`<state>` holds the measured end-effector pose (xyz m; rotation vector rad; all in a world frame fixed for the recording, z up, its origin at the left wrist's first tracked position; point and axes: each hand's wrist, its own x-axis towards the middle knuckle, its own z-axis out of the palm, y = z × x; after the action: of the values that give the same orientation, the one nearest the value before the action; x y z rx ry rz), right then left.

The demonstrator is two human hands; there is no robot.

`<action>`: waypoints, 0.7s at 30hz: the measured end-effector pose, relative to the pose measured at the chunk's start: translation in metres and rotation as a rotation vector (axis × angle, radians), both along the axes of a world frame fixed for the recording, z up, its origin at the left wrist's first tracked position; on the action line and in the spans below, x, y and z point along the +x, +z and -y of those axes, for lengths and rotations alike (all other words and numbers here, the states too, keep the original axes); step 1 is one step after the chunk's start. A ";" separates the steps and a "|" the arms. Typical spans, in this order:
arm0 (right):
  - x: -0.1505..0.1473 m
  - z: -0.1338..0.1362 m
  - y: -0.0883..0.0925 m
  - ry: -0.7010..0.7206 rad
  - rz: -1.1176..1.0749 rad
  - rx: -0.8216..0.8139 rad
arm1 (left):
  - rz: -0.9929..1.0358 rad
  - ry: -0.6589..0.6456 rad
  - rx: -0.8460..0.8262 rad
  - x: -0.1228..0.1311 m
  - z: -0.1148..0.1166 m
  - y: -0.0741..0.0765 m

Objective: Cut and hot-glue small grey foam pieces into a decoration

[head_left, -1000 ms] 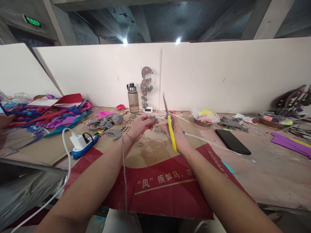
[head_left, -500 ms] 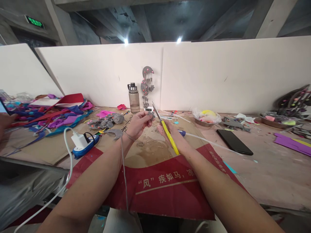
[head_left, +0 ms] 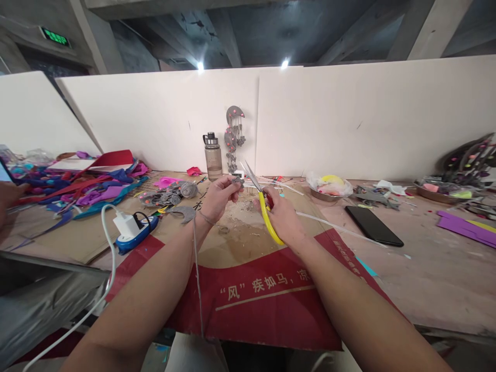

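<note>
Between the thumb and fingers of my left hand [head_left: 221, 195] is a small piece of grey felt [head_left: 237, 180]. Grey yarn [head_left: 197, 268] hangs from near my left wrist down over the red cardboard. My right hand [head_left: 281, 209] grips yellow-handled scissors [head_left: 267, 217]. Their blades point up and away, slightly parted, just right of the felt and apart from it. A grey felt crescent [head_left: 183, 213] lies left of my left wrist, beside a ball of grey yarn [head_left: 189, 189] and grey felt pieces with pink dots [head_left: 160, 196].
A water bottle [head_left: 213, 156] stands at the back by a grey hanging ornament [head_left: 234, 137]. Colourful felt strips [head_left: 96, 181] and a blue power strip [head_left: 136, 235] lie left, near another person's hand [head_left: 10, 195]. A black phone [head_left: 374, 226] and a bowl [head_left: 329, 194] are right.
The scissors have opened, with their blades and handles spread apart. My right hand has shifted slightly up and right. My left hand still holds the felt in nearly the same place.
</note>
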<state>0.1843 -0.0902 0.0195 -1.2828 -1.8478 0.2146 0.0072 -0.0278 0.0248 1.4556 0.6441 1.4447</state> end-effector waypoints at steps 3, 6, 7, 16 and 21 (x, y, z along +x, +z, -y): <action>0.001 -0.002 -0.003 0.046 0.046 -0.017 | 0.022 0.008 -0.007 -0.002 0.000 0.003; 0.001 -0.005 -0.006 0.059 0.077 0.006 | 0.031 -0.014 0.004 -0.003 -0.001 0.005; 0.001 -0.006 -0.007 0.049 0.090 0.017 | 0.026 -0.018 0.009 -0.003 -0.001 0.006; 0.001 -0.005 -0.008 -0.092 0.261 0.094 | -0.151 0.006 0.075 -0.005 0.000 0.006; 0.002 -0.003 -0.007 -0.112 0.295 0.082 | -0.154 -0.003 0.077 -0.004 0.001 0.008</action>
<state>0.1864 -0.0871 0.0127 -1.4151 -1.9990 -0.1162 0.0028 -0.0290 0.0324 1.6392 0.6869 1.3771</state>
